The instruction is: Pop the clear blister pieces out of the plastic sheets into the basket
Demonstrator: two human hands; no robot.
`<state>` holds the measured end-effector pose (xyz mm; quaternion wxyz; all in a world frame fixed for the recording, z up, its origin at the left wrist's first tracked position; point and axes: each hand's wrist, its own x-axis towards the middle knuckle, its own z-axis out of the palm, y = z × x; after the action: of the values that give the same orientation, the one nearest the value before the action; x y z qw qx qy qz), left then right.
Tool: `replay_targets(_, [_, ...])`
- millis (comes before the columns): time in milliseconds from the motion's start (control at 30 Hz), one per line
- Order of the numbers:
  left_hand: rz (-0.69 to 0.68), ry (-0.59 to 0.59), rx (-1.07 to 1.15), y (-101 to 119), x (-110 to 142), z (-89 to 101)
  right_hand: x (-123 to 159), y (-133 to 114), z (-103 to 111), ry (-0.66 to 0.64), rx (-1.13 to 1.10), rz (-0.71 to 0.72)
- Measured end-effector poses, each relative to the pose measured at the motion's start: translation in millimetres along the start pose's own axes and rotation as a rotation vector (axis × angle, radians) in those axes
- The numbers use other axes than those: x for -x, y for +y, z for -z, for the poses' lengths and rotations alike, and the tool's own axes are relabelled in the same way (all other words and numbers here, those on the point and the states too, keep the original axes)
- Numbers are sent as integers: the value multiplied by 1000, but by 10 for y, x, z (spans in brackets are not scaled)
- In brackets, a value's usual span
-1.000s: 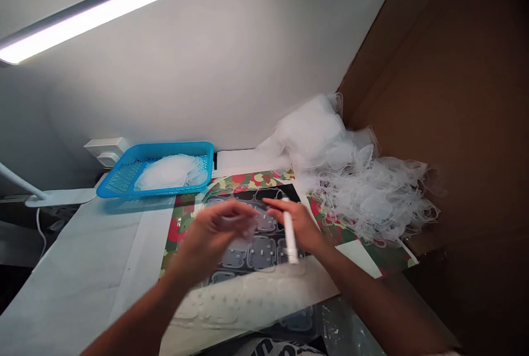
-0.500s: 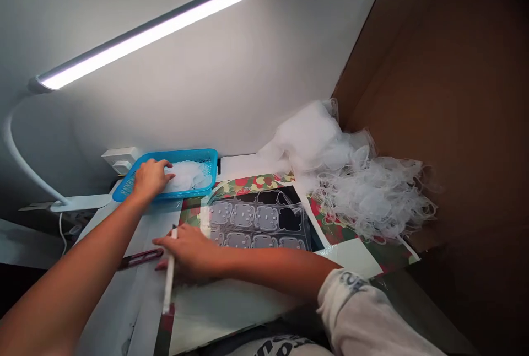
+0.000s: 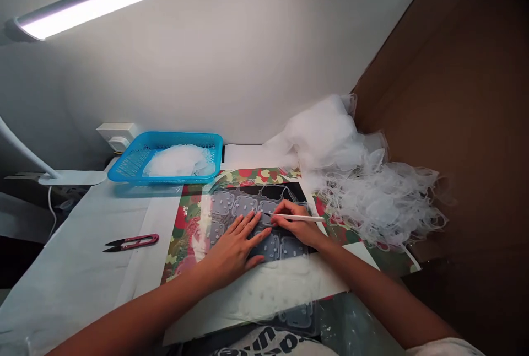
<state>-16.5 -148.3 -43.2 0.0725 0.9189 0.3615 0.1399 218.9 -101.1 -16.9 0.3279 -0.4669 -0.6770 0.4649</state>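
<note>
Over a sheet of clear moulded pieces (image 3: 225, 201) on a black backing, the right hand (image 3: 295, 225) closed in a pen-style pinch around a slim white stylus (image 3: 300, 217), held low with its shaft running out to the right. Its fine tip right at the sheet, among the rounded-square shapes; contact too small to tell for certain. Just beside it, the left hand (image 3: 233, 248) open and flat, fingers spread, pressing on the same sheet. Good handling, by the look of it: flat hand kept close to the tip so the film cannot creep, pinch light, stylus low, small controlled strokes.

Beneath the sheet, a red-and-green patterned paper (image 3: 190, 229); nearer the body, more of the clear film curling over the edge. Farther left on the surface (image 3: 78, 257), red-handled thread snips (image 3: 131, 242) lying apart from both hands. Beyond them, a blue plastic basket (image 3: 124, 167) holding a pile of clear film (image 3: 179, 160). To the right, a tangled heap of clear cut-outs (image 3: 372, 196) against a cardboard wall (image 3: 438, 97). At the bottom edge, dark lettering on a white shirt (image 3: 264, 342), cut off and unreadable.
</note>
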Motion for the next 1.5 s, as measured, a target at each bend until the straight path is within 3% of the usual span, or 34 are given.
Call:
replay_targets(167, [-15,-52,7,-105,33,118,20,-50,-5,-31,103,121])
replay_targets(300, [6,-61,-10,-69,33,122,28,-79,36,-100,143,119])
replay_targets(500, [10,-76,-30,-54,38,113,14,-111,-26,-99,248,170])
replay_targets(667, [19,-22,-23,-50,53,87,16,-97,-143,-46,324,219])
replay_targets(800, [35,-19,-2,-41,46,87,52,-44,-146,-88,374,262])
replay_targets(1000, [30,5,24,-39,30,49,56,53,-177,-83,687,511])
replay_targets(1067, [38,18,23,-36,26,42,45,47,-178,-41,687,489])
replay_targets(1167, [55,20,22,-36,32,45,42,-23,-131,20,540,337])
replay_targets(1300, [45,11,25,-42,63,57,65,-160,-4,-64,303,128])
replay_targets(1500, [68,-14,-1,-46,45,126,91,-181,66,-75,226,154])
